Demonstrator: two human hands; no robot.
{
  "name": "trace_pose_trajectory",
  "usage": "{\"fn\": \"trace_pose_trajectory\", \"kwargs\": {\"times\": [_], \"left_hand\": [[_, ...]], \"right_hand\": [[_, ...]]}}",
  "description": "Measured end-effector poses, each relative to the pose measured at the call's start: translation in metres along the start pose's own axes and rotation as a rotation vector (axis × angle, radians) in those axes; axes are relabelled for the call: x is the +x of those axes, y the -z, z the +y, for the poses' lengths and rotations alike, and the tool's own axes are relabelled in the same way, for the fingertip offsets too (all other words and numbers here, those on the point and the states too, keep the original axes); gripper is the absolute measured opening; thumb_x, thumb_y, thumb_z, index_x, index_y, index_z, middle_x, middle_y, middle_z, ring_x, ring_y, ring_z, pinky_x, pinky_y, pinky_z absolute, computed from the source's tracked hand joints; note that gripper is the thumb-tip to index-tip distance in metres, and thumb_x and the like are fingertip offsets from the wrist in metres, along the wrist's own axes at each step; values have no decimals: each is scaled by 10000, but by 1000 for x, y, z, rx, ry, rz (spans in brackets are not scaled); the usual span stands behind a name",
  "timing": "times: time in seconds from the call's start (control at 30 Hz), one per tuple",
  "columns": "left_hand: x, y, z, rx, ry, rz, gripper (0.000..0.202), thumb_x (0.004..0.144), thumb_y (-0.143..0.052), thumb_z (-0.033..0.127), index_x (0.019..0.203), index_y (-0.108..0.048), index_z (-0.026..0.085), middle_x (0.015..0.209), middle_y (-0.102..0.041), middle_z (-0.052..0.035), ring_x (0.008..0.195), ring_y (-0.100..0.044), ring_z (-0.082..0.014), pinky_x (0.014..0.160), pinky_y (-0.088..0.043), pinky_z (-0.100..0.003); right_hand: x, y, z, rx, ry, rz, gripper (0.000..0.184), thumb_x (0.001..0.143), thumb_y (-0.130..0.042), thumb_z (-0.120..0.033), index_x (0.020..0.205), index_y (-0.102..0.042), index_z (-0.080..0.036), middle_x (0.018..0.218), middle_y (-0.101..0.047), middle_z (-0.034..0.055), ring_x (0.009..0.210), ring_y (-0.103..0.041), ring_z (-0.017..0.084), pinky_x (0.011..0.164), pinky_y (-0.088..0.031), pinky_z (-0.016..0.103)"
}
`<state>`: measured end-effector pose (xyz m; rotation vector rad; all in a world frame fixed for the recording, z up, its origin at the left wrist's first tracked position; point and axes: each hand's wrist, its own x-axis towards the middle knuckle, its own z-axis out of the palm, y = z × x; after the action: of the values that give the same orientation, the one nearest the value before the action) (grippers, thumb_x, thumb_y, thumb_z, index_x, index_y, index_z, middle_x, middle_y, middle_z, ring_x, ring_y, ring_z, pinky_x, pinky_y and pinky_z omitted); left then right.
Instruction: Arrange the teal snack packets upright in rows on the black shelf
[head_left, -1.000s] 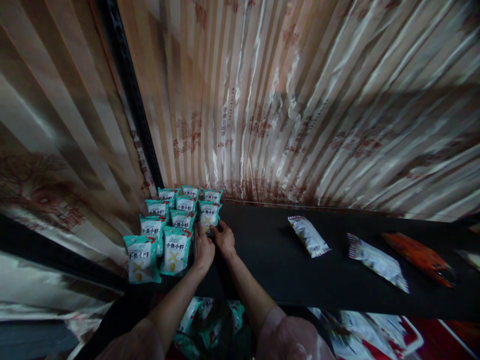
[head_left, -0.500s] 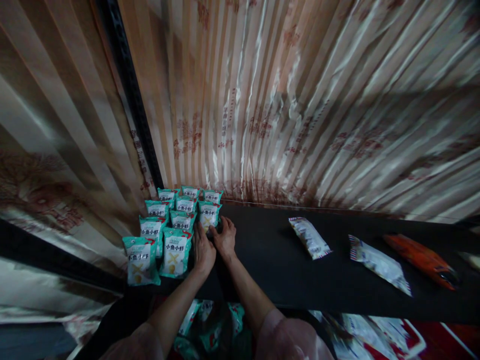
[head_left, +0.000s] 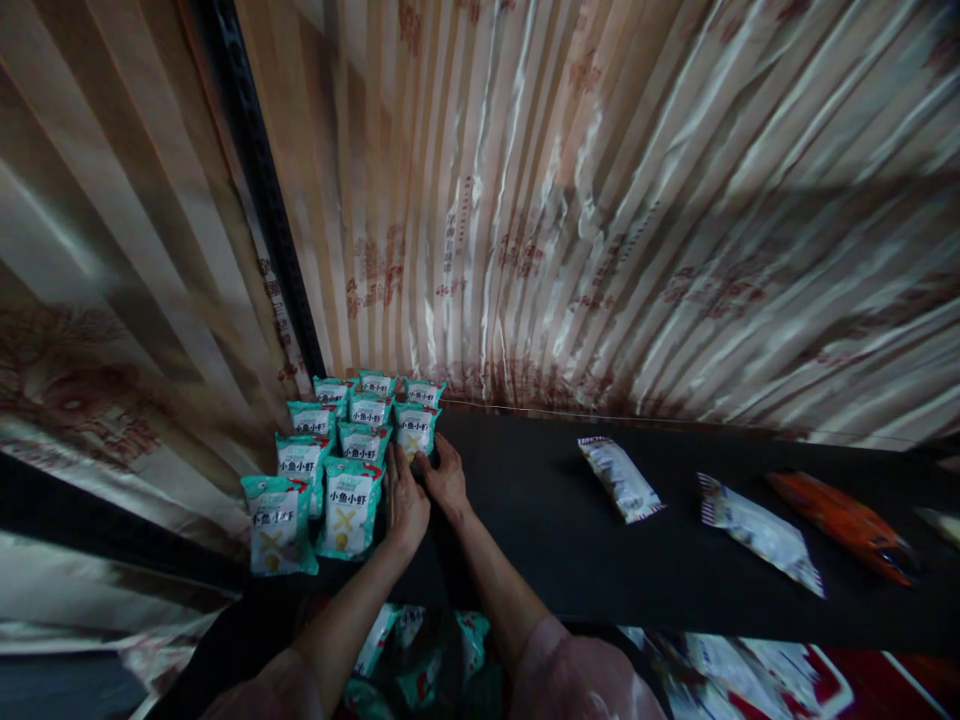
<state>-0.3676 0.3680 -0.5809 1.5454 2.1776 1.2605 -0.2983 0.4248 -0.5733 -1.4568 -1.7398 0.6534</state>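
Observation:
Several teal snack packets [head_left: 352, 455] stand in rows at the left end of a black shelf [head_left: 570, 560]. My left hand [head_left: 405, 500] lies with straight fingers against the right side of the front-row packet [head_left: 349, 508]. My right hand [head_left: 446, 478] sits just beside it, fingers curled toward the teal packet [head_left: 417, 428] in the third column. Whether anything is pinched in the right fingers is hidden.
Two white wrapped packets [head_left: 619, 478] [head_left: 757, 530] and an orange packet [head_left: 844, 520] lie flat further right on the shelf. Striped satin fabric [head_left: 570, 200] hangs behind. A black upright post [head_left: 262, 190] stands at the left. More teal packets [head_left: 420, 650] lie below the shelf.
My right hand opened half a second ago, then curled back toward the packets. The left hand stayed against the packets. The view shifted slightly.

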Motion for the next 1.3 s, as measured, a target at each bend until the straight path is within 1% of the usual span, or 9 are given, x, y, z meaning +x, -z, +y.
{"fn": "trace_pose_trajectory", "kwargs": {"times": [0.17, 0.3, 0.47, 0.7, 0.8, 0.9, 1.0, 1.17, 1.3], "left_hand": [[-1, 0, -1, 1, -10, 9, 656, 749, -351, 13, 1394, -258, 87, 1466, -310, -176, 1385, -204, -238, 1124, -255, -436], [-2, 1, 1, 5, -6, 4, 586, 806, -356, 74, 1385, -270, 68, 1471, -285, -197, 1386, -195, -250, 1117, -266, -430], [-6, 3, 4, 23, -37, 7, 551, 837, -355, 113, 1379, -275, 57, 1473, -259, -224, 1386, -189, -266, 1110, -268, -450], [-20, 4, 2, 25, -56, -6, 521, 837, -376, 133, 1353, -325, 84, 1470, -271, -215, 1383, -203, -281, 1085, -305, -478], [-28, 6, 2, 21, -85, -18, 497, 826, -397, 132, 1321, -372, 88, 1451, -315, -204, 1372, -241, -286, 1085, -308, -484], [-36, 11, 3, 24, -102, -18, 464, 821, -401, 123, 1284, -420, 110, 1423, -371, -173, 1347, -299, -277, 1078, -322, -481], [-42, 18, 6, 37, -111, -35, 417, 821, -386, 108, 1227, -475, 85, 1373, -426, -179, 1300, -366, -270, 1062, -349, -453], [-53, 30, 6, 33, -108, -91, 394, 798, -376, 61, 1149, -547, 117, 1200, -566, -132, 1135, -505, -228, 1005, -413, -410], [-64, 39, 4, 27, -106, -116, 393, 775, -381, 38, 1084, -588, 165, 1083, -612, -91, 1052, -538, -209, 972, -439, -393]], "right_hand": [[-3, -2, 1, 22, -10, 22, 472, 766, -525, -351, 1191, -561, -151, 1228, -588, 121, 1167, -498, 249, 1021, -353, 411], [-6, -6, 4, 21, -25, 54, 515, 769, -514, -397, 1198, -552, -115, 1249, -568, 156, 1190, -481, 266, 1027, -346, 427], [-11, -4, 4, 66, -15, 78, 574, 776, -501, -433, 1220, -530, -70, 1234, -573, 180, 1161, -507, 264, 1020, -362, 419], [-24, 0, 0, 38, -87, 138, 580, 781, -501, -444, 1216, -531, -61, 1235, -566, 201, 1170, -500, 285, 1002, -379, 427], [-32, 1, 1, 18, -88, 151, 554, 780, -501, -421, 1194, -542, -56, 1212, -580, 203, 1151, -512, 282, 996, -382, 425], [-42, 2, 2, 18, -83, 169, 485, 786, -490, -376, 1168, -557, -85, 1194, -594, 183, 1133, -521, 266, 982, -390, 420], [-52, 5, 1, 31, -93, 182, 416, 794, -465, -323, 1122, -583, -95, 1152, -615, 169, 1099, -536, 249, 964, -402, 405], [-70, 9, -4, 55, -96, 167, 301, 783, -449, -256, 974, -642, -127, 1068, -638, 136, 1023, -560, 218, 938, -420, 368], [-85, 10, -7, 114, -127, 119, 292, 780, -435, -230, 955, -649, -136, 1017, -644, 121, 939, -593, 193, 884, -456, 328]]}}
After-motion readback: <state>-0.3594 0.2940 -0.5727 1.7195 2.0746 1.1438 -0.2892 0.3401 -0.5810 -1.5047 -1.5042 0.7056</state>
